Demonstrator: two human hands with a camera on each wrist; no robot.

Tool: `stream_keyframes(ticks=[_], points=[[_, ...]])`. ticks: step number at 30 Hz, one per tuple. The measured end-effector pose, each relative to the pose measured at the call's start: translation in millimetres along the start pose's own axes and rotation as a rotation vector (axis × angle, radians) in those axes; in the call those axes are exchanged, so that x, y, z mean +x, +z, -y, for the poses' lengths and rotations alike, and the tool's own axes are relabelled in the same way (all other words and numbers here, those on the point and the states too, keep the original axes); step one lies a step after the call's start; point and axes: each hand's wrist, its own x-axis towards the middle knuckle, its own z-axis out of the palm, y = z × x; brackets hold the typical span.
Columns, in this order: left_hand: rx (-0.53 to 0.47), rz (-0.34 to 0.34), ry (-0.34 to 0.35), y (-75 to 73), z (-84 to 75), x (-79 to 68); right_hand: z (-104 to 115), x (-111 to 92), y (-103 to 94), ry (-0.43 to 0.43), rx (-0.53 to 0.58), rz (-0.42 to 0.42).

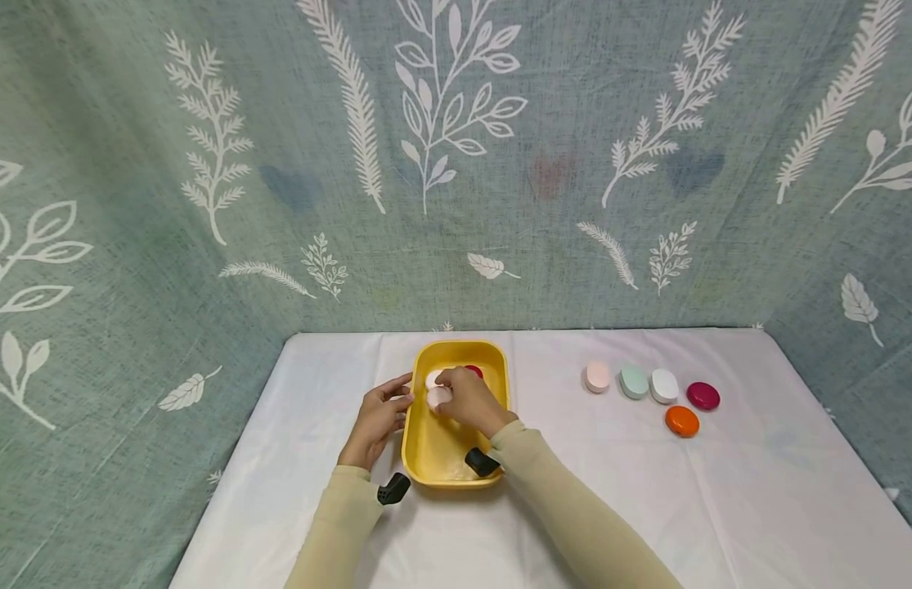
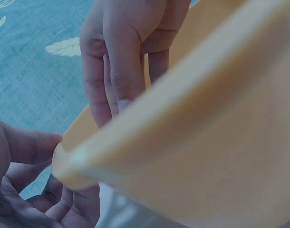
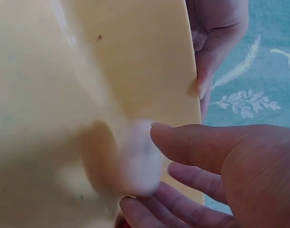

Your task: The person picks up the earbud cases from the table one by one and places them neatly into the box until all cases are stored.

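in the upper half of the yellow tray (image 1: 433, 454), near the centre of the head view, the right hand (image 1: 472, 399) pinches a pale oval piece (image 1: 438, 399) between thumb and fingers. the left hand (image 1: 375, 424) grips the tray's left rim. the piece looks light, stiff and smooth, probably slippery; its opposite edges likely give the surest hold.

The left sleeve (image 1: 334, 532) and right sleeve (image 1: 584, 507) are long, plain and pale khaki, narrowing toward their cuffs (image 1: 350, 472). Just beside the cuffs sit small, black, bent wrist cameras (image 1: 393, 489). Beyond the cuffs, the left hand (image 1: 377, 419) and right hand (image 1: 472, 401) are bare.
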Motion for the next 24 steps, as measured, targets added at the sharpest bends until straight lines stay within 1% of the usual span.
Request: stream_keyframes(ticks=[4, 7, 10, 13, 16, 19, 24], points=[[0.003, 0.002, 0.001, 0.1, -0.7, -1.1, 0.0, -2.9, -3.3, -0.011, -0.014, 0.004], [0.013, 0.001, 0.004, 0.2, -0.2, -1.1, -0.5, -7.4, -8.4, -0.012, -0.023, -0.013], [0.021, -0.006, 0.004, 0.6, 0.6, -0.6, -1.4, -14.2, -17.2, -0.011, -0.007, -0.039], [0.023, -0.008, 0.004, 1.1, 1.1, -0.2, -3.3, -22.6, -29.6, -0.003, 0.031, -0.075], [0.023, -0.007, 0.002, 1.4, 0.8, -0.8, -7.3, -32.3, -43.4, 0.001, 0.071, -0.125], [0.021, -0.009, -0.001, 1.6, 0.0, -2.0, -14.9, -41.8, -57.4, 0.004, 0.072, -0.187], [0.012, -0.008, -0.004, 1.9, -1.5, -3.2, -37.0, -57.8, -78.1, 0.011, 0.081, -0.318]])
